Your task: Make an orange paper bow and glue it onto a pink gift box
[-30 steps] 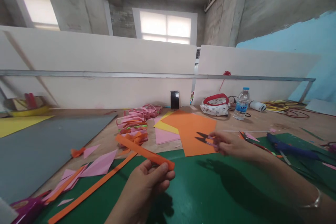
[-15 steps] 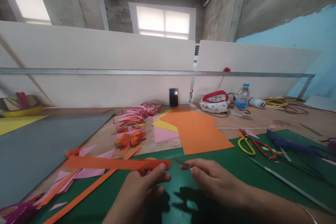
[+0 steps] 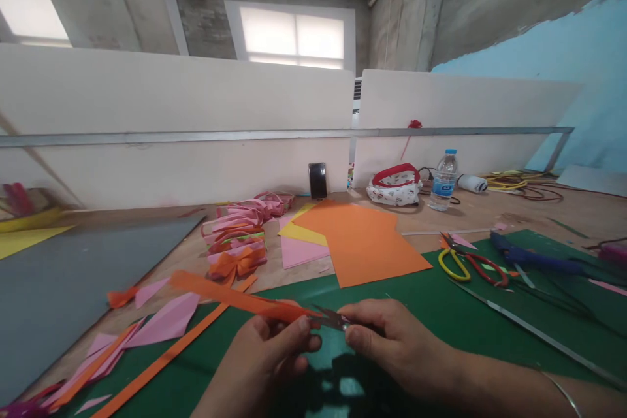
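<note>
An orange paper strip is pinched at its right end between the thumb and fingers of my left hand, and its free end points up to the left. My right hand grips small scissors, whose handles are hidden in the fingers. The scissor blades point left and are at the strip's right end, close to my left thumb. Both hands are above the green mat.
Orange sheets and a pile of pink and orange bows lie behind the hands. Yellow-and-red-handled scissors and a blue tool rest at right. Pink scraps lie left; a bottle stands at back.
The scissor blades have come left to the strip's end. The strip now slants, its free end raised and nearer my left hand. The view has shifted slightly.
</note>
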{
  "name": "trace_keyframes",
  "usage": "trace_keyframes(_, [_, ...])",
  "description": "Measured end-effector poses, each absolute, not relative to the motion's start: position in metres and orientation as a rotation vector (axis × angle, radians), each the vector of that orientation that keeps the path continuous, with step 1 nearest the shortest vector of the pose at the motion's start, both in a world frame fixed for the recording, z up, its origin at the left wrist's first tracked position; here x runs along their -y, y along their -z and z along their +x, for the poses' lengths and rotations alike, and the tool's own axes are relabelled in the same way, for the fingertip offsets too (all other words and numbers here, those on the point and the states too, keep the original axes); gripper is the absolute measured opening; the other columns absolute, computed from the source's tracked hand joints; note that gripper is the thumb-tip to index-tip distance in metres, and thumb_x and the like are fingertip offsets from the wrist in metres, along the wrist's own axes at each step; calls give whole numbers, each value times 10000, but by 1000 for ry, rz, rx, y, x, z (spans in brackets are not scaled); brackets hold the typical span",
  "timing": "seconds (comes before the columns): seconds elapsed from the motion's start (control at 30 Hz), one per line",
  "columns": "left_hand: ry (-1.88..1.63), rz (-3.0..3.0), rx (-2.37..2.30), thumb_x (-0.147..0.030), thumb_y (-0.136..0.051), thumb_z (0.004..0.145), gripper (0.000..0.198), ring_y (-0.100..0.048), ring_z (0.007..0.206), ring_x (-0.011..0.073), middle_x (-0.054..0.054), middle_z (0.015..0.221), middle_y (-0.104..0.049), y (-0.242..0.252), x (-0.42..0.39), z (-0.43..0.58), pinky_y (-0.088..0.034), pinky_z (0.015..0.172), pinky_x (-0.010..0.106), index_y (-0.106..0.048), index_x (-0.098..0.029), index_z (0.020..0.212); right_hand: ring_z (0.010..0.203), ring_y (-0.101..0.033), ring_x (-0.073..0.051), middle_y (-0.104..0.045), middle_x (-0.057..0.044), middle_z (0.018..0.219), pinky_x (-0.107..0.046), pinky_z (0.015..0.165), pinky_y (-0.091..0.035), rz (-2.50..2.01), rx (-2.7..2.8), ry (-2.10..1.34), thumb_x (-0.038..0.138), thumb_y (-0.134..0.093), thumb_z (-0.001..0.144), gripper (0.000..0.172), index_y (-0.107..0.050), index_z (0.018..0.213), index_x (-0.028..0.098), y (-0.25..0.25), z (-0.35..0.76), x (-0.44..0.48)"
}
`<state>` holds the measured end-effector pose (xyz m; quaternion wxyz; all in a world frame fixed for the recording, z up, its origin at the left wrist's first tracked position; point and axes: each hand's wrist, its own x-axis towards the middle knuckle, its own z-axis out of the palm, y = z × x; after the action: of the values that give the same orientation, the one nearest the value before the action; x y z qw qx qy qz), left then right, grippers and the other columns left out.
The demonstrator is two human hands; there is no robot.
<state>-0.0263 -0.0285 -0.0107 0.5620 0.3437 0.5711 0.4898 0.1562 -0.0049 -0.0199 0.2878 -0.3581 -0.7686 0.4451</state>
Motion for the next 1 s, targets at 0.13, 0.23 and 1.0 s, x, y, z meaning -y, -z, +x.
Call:
trace_keyframes(0.13, [-1098, 842, -1329, -354, -772, 563, 258, -610, 668, 155, 45, 683, -672, 10, 28, -26, -423, 537, 212, -676, -163, 709, 725, -490, -142, -587, -21, 791, -226, 660, -367, -978, 2069, -1149, 321, -476, 868, 259, -657, 810, 146, 19, 156, 7])
trace_keyframes(0.23, [-1076, 863, -1332, -348, -769, 554, 264, -613, 671, 163, 48, 691, -678, 10, 29, -25, -419, 544, 222, -677, -165, 721, 714, -491, -141, -585, -18, 779, -223, 645, -361, -981, 2089, -1136, 314, -474, 871, 264, -676, 890, 144, 19, 156, 8])
trace_keyframes(1.0, [-1091, 852, -1330, -301, -759, 569, 261, -613, 644, 140, 12, 616, -651, 13, 28, -25, -405, 499, 183, -621, -174, 750, 667, -438, -129, -505, -4, 709, -223, 588, -324, -1022, 2078, -1170, 316, -472, 863, 276, -676, 856, 130, 17, 157, 11])
